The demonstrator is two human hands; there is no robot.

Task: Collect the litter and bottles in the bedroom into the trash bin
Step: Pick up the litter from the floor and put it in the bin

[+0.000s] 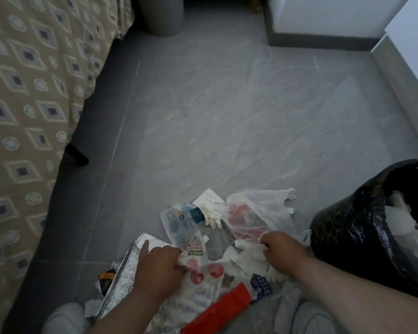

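Left hand (158, 266), right hand (282, 251): crumpled litter (256, 213)

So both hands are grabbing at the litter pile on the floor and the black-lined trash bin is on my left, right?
Not quite. The head view shows the black-lined trash bin on your right, not your left. The left hand and right hand are indeed both grabbing at the litter pile on the floor.

The left hand (159, 268) and right hand (282, 251) are bare, as are both forearms. Below them show a pale grey rounded-toe left shoe (63, 318) and a matching right shoe (316, 317).
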